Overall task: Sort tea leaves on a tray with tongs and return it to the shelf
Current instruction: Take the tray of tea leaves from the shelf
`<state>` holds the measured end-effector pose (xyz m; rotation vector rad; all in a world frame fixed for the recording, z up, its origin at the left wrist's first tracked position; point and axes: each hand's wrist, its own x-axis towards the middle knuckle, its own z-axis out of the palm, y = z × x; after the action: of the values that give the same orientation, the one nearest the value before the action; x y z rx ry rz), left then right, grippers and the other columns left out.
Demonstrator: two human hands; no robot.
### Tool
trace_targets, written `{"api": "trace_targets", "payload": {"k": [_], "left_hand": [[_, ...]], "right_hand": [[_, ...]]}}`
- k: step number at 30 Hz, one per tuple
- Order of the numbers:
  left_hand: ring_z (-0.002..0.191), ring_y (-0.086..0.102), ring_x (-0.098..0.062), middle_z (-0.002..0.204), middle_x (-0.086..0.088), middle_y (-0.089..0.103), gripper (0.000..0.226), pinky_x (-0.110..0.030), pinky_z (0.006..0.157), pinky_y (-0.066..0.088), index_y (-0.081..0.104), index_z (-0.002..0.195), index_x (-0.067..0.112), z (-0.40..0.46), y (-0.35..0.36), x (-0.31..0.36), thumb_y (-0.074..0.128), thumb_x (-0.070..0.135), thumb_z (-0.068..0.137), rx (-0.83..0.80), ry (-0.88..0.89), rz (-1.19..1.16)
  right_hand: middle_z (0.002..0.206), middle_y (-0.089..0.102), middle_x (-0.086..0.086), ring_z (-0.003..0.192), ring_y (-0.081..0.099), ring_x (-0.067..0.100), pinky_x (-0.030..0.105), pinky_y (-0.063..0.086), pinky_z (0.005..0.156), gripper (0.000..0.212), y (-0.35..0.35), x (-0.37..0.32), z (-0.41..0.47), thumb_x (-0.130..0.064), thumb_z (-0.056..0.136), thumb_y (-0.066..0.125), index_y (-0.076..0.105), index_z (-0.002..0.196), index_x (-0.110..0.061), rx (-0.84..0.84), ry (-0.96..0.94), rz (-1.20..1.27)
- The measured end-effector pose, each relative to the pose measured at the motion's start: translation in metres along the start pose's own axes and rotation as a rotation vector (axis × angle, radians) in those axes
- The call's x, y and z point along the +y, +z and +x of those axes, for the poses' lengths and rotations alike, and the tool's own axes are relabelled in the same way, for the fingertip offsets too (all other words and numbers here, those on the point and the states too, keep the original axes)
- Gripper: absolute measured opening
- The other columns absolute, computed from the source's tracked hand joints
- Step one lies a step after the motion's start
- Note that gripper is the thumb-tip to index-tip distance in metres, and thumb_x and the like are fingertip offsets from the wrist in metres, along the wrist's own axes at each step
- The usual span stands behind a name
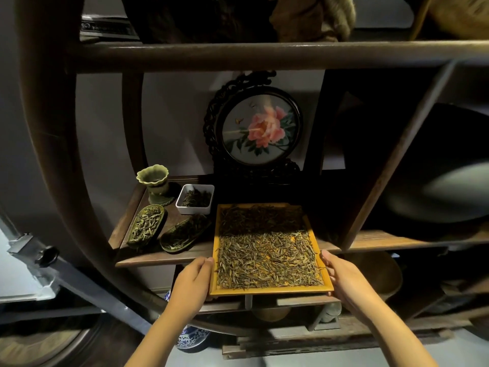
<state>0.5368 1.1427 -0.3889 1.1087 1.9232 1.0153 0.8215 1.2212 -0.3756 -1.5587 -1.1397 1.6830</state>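
Note:
A yellow wooden tray (272, 290) covered with dry tea leaves (267, 258) lies half on the dark wooden shelf (164, 258), its near half sticking out past the shelf's front edge. My left hand (194, 279) grips the tray's left rim near the front corner. My right hand (344, 276) holds the right rim. The far half of the tray is in shadow. No tongs are in view.
Left of the tray on the shelf stand a white dish of tea (195, 198), two leaf-shaped scoops with tea (146, 225) (182, 235) and a green ceramic cup (154, 182). A round framed peony picture (260, 128) stands behind. A slanted wooden post (391, 165) rises at the right.

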Motion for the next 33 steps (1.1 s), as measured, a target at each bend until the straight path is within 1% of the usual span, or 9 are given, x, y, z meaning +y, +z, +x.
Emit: {"api": "trace_targets", "payload": {"k": [3, 6, 10, 15, 18, 22, 26, 30, 33], "left_hand": [[0.081, 0.060, -0.012, 0.081, 0.002, 0.067, 0.028, -0.021, 0.066, 0.041, 0.064, 0.084, 0.020, 0.000, 0.004, 0.007, 0.042, 0.021, 0.101, 0.000, -0.002, -0.082], [0.086, 0.060, -0.008, 0.087, 0.005, 0.067, 0.025, -0.008, 0.065, 0.038, 0.064, 0.088, 0.019, -0.002, 0.007, 0.008, 0.043, 0.020, 0.101, 0.003, 0.011, -0.143], [0.090, 0.064, -0.022, 0.091, -0.008, 0.071, 0.025, -0.020, 0.072, 0.044, 0.066, 0.093, 0.011, 0.000, 0.006, -0.004, 0.047, 0.025, 0.100, -0.038, 0.036, -0.155], [0.084, 0.057, -0.017, 0.086, -0.007, 0.062, 0.026, -0.026, 0.077, 0.044, 0.064, 0.089, 0.005, -0.004, 0.001, -0.007, 0.054, 0.028, 0.096, -0.077, 0.029, -0.246], [0.082, 0.062, -0.018, 0.083, -0.007, 0.067, 0.029, -0.036, 0.083, 0.046, 0.063, 0.089, 0.002, -0.011, -0.002, -0.010, 0.055, 0.029, 0.095, -0.103, 0.045, -0.279], [0.070, 0.063, -0.018, 0.072, 0.002, 0.070, 0.021, -0.032, 0.071, 0.047, 0.061, 0.085, 0.008, -0.030, -0.002, -0.011, 0.049, 0.018, 0.099, -0.115, 0.063, -0.298], [0.067, 0.067, -0.011, 0.071, 0.003, 0.072, 0.020, -0.035, 0.071, 0.051, 0.060, 0.084, 0.010, -0.053, -0.002, -0.013, 0.049, 0.018, 0.098, -0.111, 0.088, -0.309], [0.064, 0.068, -0.011, 0.069, 0.002, 0.072, 0.019, -0.027, 0.063, 0.053, 0.061, 0.084, 0.010, -0.089, -0.001, -0.014, 0.051, 0.019, 0.098, -0.094, 0.082, -0.327], [0.057, 0.066, -0.006, 0.064, 0.004, 0.071, 0.020, -0.020, 0.053, 0.052, 0.060, 0.087, 0.006, -0.124, 0.003, -0.013, 0.049, 0.017, 0.098, -0.088, 0.092, -0.313]], "right_hand": [[0.086, 0.076, 0.007, 0.081, 0.073, 0.020, 0.037, 0.052, 0.084, 0.034, 0.002, 0.002, 0.001, -0.033, 0.100, 0.043, 0.070, 0.097, -0.011, -0.003, -0.058, 0.005], [0.097, 0.075, 0.010, 0.093, 0.071, 0.025, 0.045, 0.047, 0.099, 0.032, 0.003, 0.005, 0.003, -0.032, 0.099, 0.045, 0.070, 0.102, -0.012, 0.027, -0.094, 0.028], [0.099, 0.074, 0.012, 0.092, 0.071, 0.026, 0.037, 0.052, 0.087, 0.033, 0.008, 0.010, -0.003, -0.031, 0.099, 0.045, 0.068, 0.104, -0.008, 0.047, -0.119, 0.105], [0.100, 0.074, 0.014, 0.094, 0.071, 0.027, 0.034, 0.052, 0.080, 0.031, 0.010, 0.014, -0.009, -0.028, 0.098, 0.048, 0.067, 0.108, -0.006, 0.056, -0.137, 0.188], [0.099, 0.073, 0.016, 0.091, 0.071, 0.026, 0.032, 0.052, 0.077, 0.030, 0.008, 0.019, -0.017, -0.026, 0.097, 0.050, 0.068, 0.107, -0.004, 0.045, -0.148, 0.201], [0.096, 0.074, 0.015, 0.084, 0.073, 0.022, 0.024, 0.056, 0.066, 0.028, 0.003, 0.027, -0.031, -0.022, 0.097, 0.050, 0.068, 0.106, -0.003, 0.020, -0.176, 0.219], [0.097, 0.074, 0.015, 0.086, 0.073, 0.022, 0.021, 0.057, 0.063, 0.028, -0.007, 0.038, -0.053, -0.021, 0.096, 0.052, 0.067, 0.109, -0.001, 0.018, -0.199, 0.244], [0.098, 0.074, 0.013, 0.089, 0.072, 0.025, 0.031, 0.058, 0.071, 0.030, -0.017, 0.057, -0.087, -0.024, 0.095, 0.052, 0.067, 0.111, -0.002, 0.027, -0.205, 0.235], [0.093, 0.074, 0.016, 0.081, 0.071, 0.028, 0.037, 0.054, 0.069, 0.028, -0.025, 0.071, -0.119, -0.024, 0.095, 0.053, 0.070, 0.104, -0.004, 0.039, -0.226, 0.236]]}}
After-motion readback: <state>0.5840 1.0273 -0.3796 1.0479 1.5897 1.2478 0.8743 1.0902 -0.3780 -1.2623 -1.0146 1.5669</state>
